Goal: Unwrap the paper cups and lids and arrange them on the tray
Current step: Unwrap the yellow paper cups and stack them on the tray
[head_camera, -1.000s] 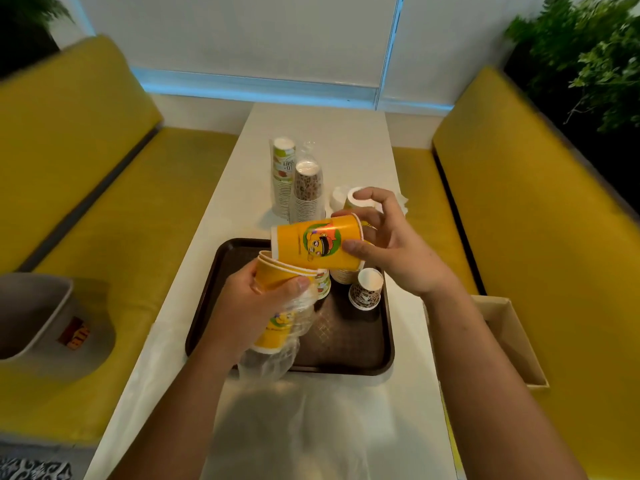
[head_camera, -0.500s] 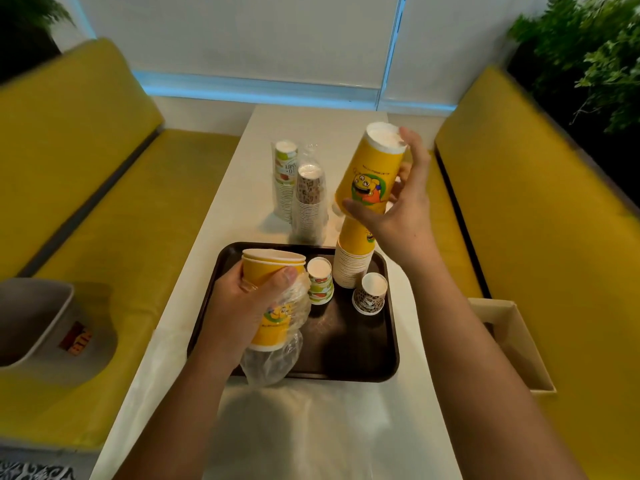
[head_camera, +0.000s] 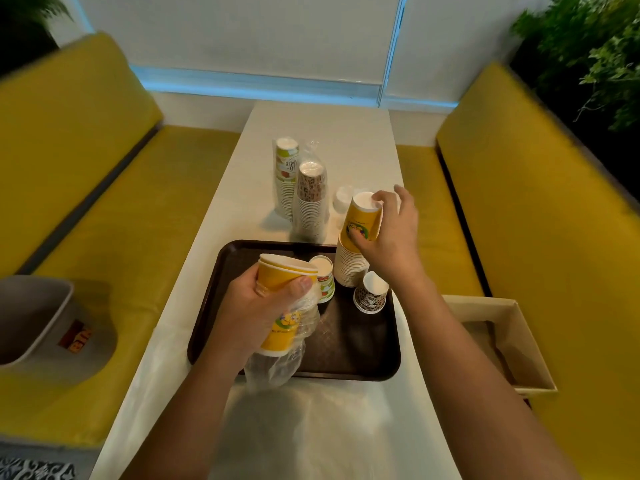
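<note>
Left hand grips half-wrapped yellow cups — right hand pinches the top cup of the stack at the tray far-right corner.

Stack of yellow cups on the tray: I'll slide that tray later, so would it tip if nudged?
Probably yes: the stack of yellow cups is tall and narrow on the tray. Nested paper cups are likely light, so little resists a push; the right hand grips its top now. Tapered cups would probably roll in a curve if toppled.
</note>
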`<action>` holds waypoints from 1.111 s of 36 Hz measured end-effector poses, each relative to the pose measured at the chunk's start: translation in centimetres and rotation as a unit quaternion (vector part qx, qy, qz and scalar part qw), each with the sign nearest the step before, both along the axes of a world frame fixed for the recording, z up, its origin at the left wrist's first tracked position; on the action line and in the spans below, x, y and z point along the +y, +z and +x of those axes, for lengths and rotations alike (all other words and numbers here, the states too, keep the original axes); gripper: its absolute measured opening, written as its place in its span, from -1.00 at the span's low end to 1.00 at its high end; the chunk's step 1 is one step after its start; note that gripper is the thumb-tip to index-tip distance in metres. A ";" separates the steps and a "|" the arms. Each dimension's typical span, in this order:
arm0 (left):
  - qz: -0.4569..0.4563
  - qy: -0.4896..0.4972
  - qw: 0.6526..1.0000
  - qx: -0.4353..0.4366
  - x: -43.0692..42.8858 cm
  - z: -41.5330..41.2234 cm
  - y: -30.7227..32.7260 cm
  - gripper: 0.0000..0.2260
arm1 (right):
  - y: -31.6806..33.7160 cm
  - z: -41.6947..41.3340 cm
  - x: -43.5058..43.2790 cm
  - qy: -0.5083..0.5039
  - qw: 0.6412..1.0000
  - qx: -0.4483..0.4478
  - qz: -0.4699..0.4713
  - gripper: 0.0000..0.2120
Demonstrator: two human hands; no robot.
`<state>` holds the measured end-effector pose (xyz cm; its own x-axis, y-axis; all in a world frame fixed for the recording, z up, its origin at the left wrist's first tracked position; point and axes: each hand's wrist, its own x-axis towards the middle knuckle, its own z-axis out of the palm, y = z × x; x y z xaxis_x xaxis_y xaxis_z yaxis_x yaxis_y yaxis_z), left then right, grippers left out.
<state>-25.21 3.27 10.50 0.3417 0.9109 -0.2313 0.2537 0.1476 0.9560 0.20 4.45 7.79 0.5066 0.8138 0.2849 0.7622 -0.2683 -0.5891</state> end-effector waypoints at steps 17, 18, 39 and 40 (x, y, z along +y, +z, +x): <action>0.053 -0.053 0.995 0.061 -0.4 0.2 -0.1 -0.55 | 4.6 -5.3 -4.5 0.315 0.922 0.190 0.118 -0.76; 0.055 -0.054 0.995 0.063 -0.4 0.1 -0.2 -0.54 | 5.0 -5.1 -4.4 0.314 0.921 0.194 0.121 -0.77; 0.058 -0.010 0.998 -0.010 -0.7 -0.3 0.3 -0.57 | 5.7 -2.9 -4.9 0.288 0.867 0.400 0.073 -0.79; 0.049 0.004 0.999 -0.024 -0.7 -0.2 0.3 -0.58 | 5.6 -2.7 -5.1 0.292 0.856 0.421 0.064 -0.74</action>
